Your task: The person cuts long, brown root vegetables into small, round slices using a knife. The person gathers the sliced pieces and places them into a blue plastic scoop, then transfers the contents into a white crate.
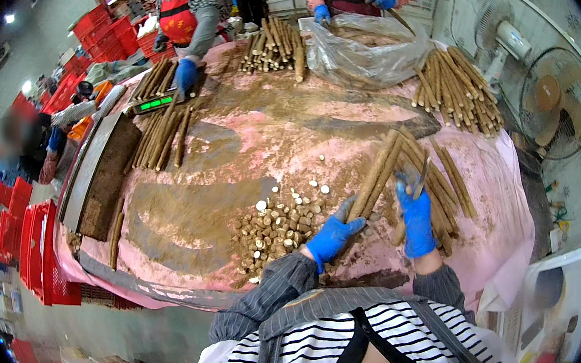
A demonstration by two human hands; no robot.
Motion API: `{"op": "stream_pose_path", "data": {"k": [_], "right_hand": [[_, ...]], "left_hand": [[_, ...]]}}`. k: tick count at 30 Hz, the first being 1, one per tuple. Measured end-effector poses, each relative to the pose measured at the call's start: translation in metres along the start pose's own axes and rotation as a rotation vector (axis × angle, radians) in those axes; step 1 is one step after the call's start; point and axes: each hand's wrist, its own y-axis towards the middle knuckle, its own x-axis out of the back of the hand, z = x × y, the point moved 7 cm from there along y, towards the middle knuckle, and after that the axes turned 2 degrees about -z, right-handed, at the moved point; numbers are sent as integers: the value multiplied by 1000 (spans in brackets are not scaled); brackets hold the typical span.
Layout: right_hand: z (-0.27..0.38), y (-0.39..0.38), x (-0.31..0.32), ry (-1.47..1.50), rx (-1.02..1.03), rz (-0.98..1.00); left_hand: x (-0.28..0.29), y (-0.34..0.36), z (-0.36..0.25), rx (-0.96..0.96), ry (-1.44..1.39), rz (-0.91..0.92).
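My left hand (336, 237), in a blue glove, is closed around the near end of a couple of long brown yams (377, 175), which slant away to the upper right. In my right hand (416, 219), also gloved in blue, is a knife (422, 176) with its narrow blade pointing up and away. Under and beside the right hand lies a loose pile of yams (441, 196). Just left of my left hand is a heap of short cut-off yam ends (278, 229), some showing white faces.
The pink, soil-covered table (278, 136) holds more yam bundles (456, 91) and a scale (153, 105). A metal trough (100, 178) lies along the left edge. Across the table, a gloved person handles a yam by a plastic bag (365, 51); another reaches toward the scale. Fans (555, 101) stand right.
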Motion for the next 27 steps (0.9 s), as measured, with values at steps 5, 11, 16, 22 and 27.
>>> {"op": "stream_pose_path", "data": {"k": [5, 11, 16, 22, 27], "right_hand": [[21, -5, -13, 261, -269, 76], [2, -18, -62, 157, -228, 263], [39, -13, -68, 24, 139, 243], [50, -17, -48, -516, 342, 432], [12, -26, -47, -546, 250, 560]], "left_hand": [[6, -29, -21, 31, 270, 115], [7, -35, -60, -7, 155, 49], [9, -37, -82, 10, 119, -107], [32, -42, -86, -54, 351, -231], [43, -49, -64, 26, 467, -153]]}}
